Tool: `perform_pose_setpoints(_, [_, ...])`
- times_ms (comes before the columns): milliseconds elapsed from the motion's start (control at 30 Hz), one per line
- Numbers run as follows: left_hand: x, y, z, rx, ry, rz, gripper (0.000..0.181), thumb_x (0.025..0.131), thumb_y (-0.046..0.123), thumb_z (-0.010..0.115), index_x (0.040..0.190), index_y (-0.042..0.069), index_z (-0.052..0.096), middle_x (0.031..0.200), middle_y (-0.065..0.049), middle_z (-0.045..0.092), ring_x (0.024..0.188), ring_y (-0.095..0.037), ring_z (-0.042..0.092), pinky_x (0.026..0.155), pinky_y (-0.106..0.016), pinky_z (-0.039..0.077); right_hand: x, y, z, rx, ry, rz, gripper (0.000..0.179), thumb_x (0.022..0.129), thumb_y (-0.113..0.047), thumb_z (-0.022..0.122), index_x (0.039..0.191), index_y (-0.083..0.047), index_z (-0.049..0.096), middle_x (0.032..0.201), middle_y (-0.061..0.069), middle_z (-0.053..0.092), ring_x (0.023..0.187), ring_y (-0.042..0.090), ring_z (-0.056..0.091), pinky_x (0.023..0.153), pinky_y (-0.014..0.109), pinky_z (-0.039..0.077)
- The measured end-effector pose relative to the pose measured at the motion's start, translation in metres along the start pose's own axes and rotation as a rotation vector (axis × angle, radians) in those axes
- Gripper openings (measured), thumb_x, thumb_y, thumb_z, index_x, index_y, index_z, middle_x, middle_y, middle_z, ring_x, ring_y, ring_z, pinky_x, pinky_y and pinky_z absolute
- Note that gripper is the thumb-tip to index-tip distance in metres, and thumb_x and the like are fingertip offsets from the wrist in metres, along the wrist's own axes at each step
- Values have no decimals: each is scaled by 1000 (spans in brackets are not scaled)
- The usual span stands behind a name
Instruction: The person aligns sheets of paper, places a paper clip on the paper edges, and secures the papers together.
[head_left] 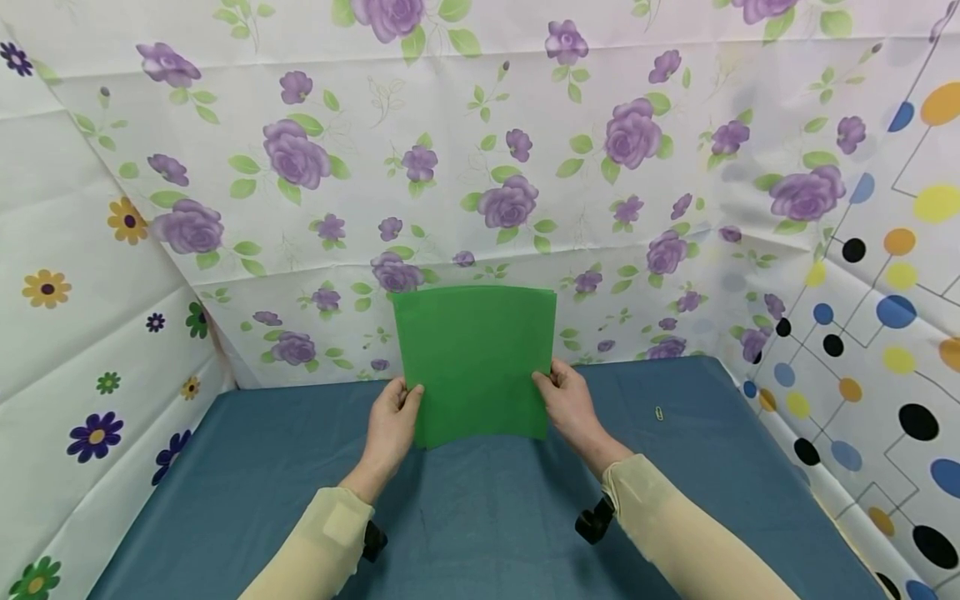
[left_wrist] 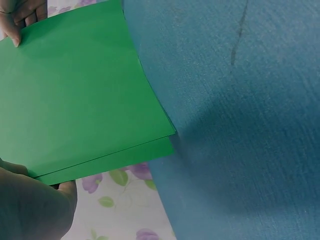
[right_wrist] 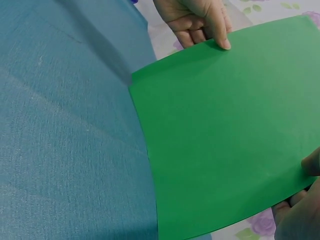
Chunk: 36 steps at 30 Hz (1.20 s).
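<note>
Both hands hold up green paper (head_left: 480, 358), more than one sheet, as a second edge shows beneath the top sheet in the left wrist view. My left hand (head_left: 392, 425) pinches its left edge, thumb in front and fingers behind. At the opposite edge my right hand (head_left: 567, 404) pinches it the same way. The green sheets (left_wrist: 85, 85) bow slightly, with their lower edge close over the blue tabletop. In the right wrist view the left hand (right_wrist: 200, 22) grips the far edge of the green paper (right_wrist: 230, 125).
A small paper clip (head_left: 659, 413) lies on the blue tabletop (head_left: 480, 517), right of the right hand. Behind rises a cloth with purple flowers (head_left: 510, 200). A flower-patterned cloth (head_left: 97, 433) hangs at the left, a dotted one (head_left: 896, 312) at the right.
</note>
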<state>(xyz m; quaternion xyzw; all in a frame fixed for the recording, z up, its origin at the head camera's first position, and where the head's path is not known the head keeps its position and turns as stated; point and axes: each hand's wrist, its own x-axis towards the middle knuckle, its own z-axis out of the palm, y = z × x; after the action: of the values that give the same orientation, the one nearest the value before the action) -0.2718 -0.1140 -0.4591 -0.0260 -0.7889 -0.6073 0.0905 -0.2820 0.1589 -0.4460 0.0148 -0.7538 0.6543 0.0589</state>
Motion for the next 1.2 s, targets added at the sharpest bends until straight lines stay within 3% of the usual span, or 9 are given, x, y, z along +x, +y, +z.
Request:
perform_pose_setpoints(600, [-3,-6,3,28,10,-8,23,111,22,50,115,3,63,71,-4,45,58,-16,40,53,-28,36,0,7,1,-4,-17,21,34,109,-19,53,142,-10,59,121,16,66,109,31,66,94,53,54])
perform_pose_setpoints(867, [-4,-10,4,33,-17,-26,24,111,24,49,110,2,60,76,-11,48,63,-21,43,58,-31,39,0,7,1,-15,-12,39,30,109,-19,54,136,-9,61,119,14,67,108,28,66,92,53,55])
perform_pose_setpoints(967, [-5,-9,4,20,-46,-44,25,112,25,48,118,4,59,88,-16,58,74,-28,54,65,-36,47,0,8,2,-16,-12,42,29,109,-19,54,135,-9,61,119,14,66,108,28,66,93,53,55])
perform_pose_setpoints(1033, [-5,-7,2,-1,-62,-45,28,111,25,48,128,4,58,104,-19,64,90,-32,62,76,-43,53,0,8,1,-12,-15,41,30,109,-19,53,135,-8,61,120,14,66,109,29,66,93,53,55])
perform_pose_setpoints(1100, [-3,-2,0,-10,-71,-35,31,111,25,49,134,5,56,115,-19,65,103,-33,63,84,-48,54,0,8,1,-10,-17,40,30,109,-19,53,135,-7,61,120,15,66,109,29,66,93,53,55])
perform_pose_setpoints(1200, [0,13,-5,-26,-91,-17,35,111,26,49,137,4,54,120,-21,63,107,-35,61,85,-47,51,0,8,0,-5,-21,46,30,109,-19,53,135,-7,61,121,16,66,110,30,65,94,53,54])
